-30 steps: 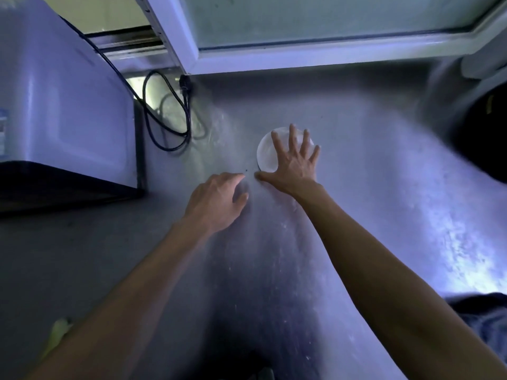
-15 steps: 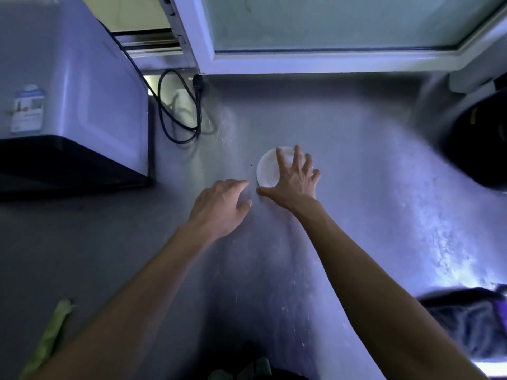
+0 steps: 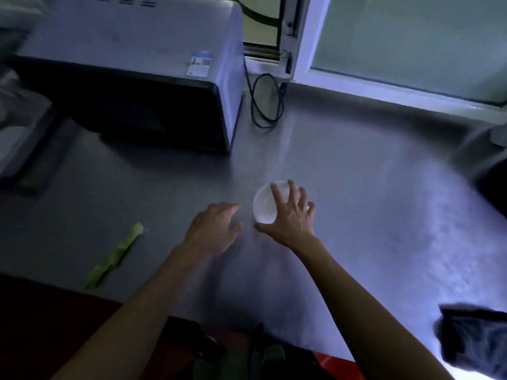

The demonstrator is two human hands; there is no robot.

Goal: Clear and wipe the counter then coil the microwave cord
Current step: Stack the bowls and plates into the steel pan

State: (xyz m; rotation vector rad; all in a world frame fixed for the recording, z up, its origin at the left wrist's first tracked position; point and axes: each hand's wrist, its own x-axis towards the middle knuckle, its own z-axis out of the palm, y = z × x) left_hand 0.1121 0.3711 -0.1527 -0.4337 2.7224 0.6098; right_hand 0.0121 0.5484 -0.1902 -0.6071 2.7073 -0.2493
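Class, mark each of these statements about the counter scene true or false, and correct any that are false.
1. The right hand is spread over a small white bowl. True.
2. The microwave stands to the right of the bowl. False: it stands at the far left of the counter.
3. A black cord lies looped beside the microwave, near the window frame. True.
4. The left hand is holding the green vegetable scrap. False: the scrap lies apart from it on the counter.
5. The bowl is stacked on top of the microwave. False: it is on the counter.
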